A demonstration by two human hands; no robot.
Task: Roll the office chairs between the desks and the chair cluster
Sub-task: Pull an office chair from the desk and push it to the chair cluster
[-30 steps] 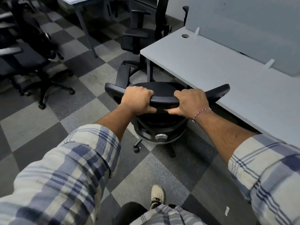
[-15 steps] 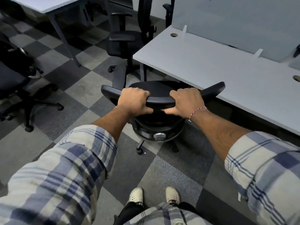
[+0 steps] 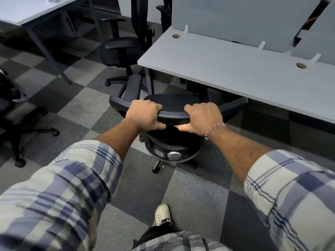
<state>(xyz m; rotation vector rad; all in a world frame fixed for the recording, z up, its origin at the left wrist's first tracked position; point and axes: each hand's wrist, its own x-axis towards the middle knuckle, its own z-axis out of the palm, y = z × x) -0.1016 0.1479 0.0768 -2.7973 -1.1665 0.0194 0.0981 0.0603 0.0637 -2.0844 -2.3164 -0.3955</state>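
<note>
The left hand and right hand each curl tightly around the curved top rail of a black office chair, thumbs tucked beneath, with a thread bracelet at the right wrist. The office chair stands on the checkered carpet, its seat just at the near edge of the grey counter. A further chair stands beyond, beside the counter's left end. 1 pale shoe shows below.

No writing, brand, number or sign can be read anywhere. The chair back at centre frame, the desk top at upper right and the round knob under the seat carry no legible marks.
</note>
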